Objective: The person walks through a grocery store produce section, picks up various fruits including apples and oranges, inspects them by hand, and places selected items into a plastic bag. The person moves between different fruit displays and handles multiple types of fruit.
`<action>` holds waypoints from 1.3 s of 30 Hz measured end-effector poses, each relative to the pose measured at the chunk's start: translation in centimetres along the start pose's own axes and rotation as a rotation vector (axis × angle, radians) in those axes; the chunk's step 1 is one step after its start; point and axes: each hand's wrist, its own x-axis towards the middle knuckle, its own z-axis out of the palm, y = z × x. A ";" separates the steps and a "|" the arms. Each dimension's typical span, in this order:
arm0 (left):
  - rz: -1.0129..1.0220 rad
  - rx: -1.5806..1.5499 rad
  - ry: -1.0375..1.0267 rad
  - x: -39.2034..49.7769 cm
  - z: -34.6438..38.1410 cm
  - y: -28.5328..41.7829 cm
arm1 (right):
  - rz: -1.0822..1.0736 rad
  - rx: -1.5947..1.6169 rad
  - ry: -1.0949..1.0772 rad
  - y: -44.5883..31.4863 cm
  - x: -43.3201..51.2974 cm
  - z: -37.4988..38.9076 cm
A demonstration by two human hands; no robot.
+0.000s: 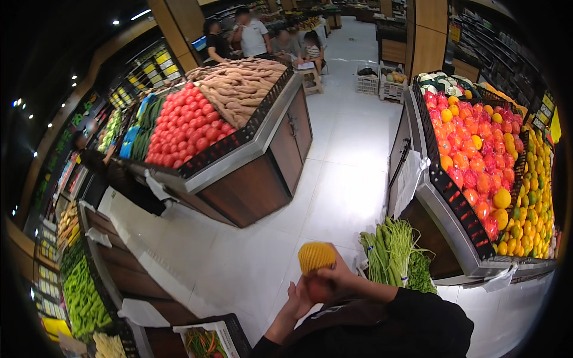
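Both of my hands are close together in front of my dark clothing, at the lower middle of the head view. My right hand (338,273) grips a yellow foam fruit net (317,258), rounded at the top; whether a fruit is inside it cannot be told. Just below the net is a round red fruit (318,288), blurred, its kind unclear. My left hand (299,300) cups this fruit from the left, palm up. Part of the fruit is hidden behind the right hand's fingers. Bundled greens (401,250) lie just right of my hands.
Ahead to the left, a stand holds tomatoes (190,123) and sweet potatoes (244,87). At right are wrapped fruits (481,143) and mangoes (532,197). Green peppers (83,295) fill the left shelf; a crate of chillies (206,342) is at bottom. Several people are farther off, one at left (118,179).
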 end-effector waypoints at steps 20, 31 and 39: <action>-0.055 0.256 -0.073 54.5 -6.9 29.8 | 0.015 0.937 0.310 -11.8 46.2 -32.5; 0.111 0.822 -0.209 91.6 0.2 39.6 | -0.061 0.295 0.400 -24.7 60.6 -50.7; -0.043 1.083 -0.340 116.1 6.1 37.5 | 0.049 0.214 0.323 -30.7 72.1 -68.4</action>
